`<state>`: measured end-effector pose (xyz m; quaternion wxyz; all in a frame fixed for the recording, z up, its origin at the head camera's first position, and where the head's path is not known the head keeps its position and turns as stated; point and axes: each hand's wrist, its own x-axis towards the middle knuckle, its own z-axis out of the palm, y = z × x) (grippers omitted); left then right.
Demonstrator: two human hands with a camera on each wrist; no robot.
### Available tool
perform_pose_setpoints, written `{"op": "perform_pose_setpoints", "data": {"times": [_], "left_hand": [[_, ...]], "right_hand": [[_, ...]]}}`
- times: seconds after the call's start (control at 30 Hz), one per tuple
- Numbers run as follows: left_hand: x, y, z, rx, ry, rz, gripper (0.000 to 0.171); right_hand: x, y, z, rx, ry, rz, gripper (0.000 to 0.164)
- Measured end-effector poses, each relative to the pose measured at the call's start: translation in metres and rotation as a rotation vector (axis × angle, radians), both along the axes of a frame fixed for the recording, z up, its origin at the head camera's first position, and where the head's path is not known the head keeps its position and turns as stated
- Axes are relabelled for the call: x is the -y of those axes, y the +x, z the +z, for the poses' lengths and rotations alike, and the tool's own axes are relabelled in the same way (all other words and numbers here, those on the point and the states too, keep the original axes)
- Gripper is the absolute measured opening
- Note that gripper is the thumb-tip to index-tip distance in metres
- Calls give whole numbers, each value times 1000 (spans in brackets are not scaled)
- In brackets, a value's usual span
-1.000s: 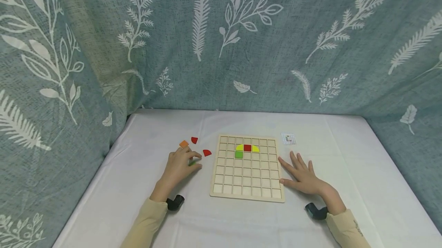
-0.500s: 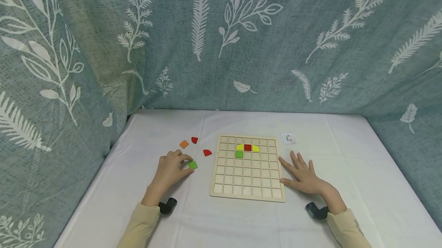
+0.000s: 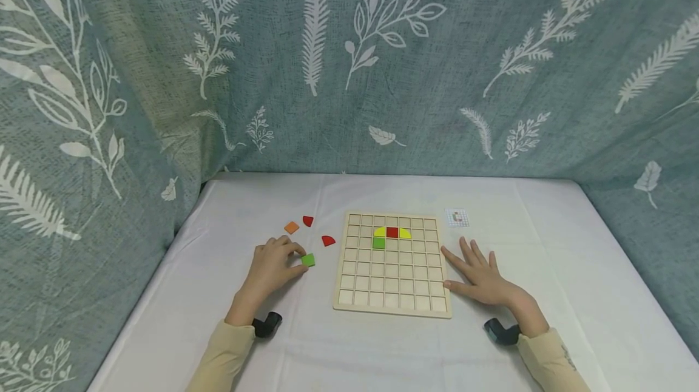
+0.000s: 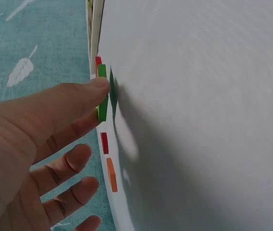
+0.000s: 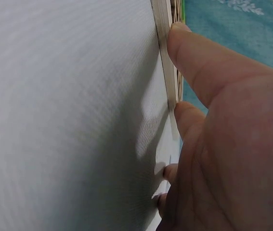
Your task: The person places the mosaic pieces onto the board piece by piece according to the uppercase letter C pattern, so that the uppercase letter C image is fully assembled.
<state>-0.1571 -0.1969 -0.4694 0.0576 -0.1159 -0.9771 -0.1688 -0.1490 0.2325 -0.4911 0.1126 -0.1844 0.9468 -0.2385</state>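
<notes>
My left hand (image 3: 273, 266) pinches a green square tile (image 3: 308, 260) between thumb and index finger, left of the wooden grid board (image 3: 391, 314). In the left wrist view this green tile (image 4: 102, 113) stands just off the white cloth, its shadow beside it, while the other fingers are loosely bent. On the board lie a red square tile (image 3: 392, 232), two yellow rounded tiles (image 3: 405, 233) either side of it, and another green square (image 3: 378, 243) below. My right hand (image 3: 480, 277) is spread flat, its thumb and index fingertip at the board's right edge (image 5: 167, 62).
Beyond my left hand lie an orange square tile (image 3: 292, 227) and two red quarter-round tiles (image 3: 328, 241). A small printed grid card (image 3: 457, 217) is right of the board's far corner. A patterned curtain (image 3: 338, 76) hangs behind the white-covered table (image 3: 382, 355).
My left hand drew back to the left, uncovering the green tile and the orange one, then shifted slightly right with the green tile between its fingertips. My right hand stays put.
</notes>
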Motion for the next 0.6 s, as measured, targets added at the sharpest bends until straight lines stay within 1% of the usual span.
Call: {"op": "perform_pose_setpoints", "data": {"times": [0.23, 0.4, 0.6], "left_hand": [[-9, 0, 3, 5, 20, -6, 24], [-14, -3, 3, 8, 44, -13, 23], [-24, -4, 6, -3, 55, -52, 22]], "right_hand": [[-1, -2, -1, 3, 3, -4, 72], [-3, -3, -3, 11, -10, -2, 72], [-3, -3, -1, 12, -13, 6, 72]]}}
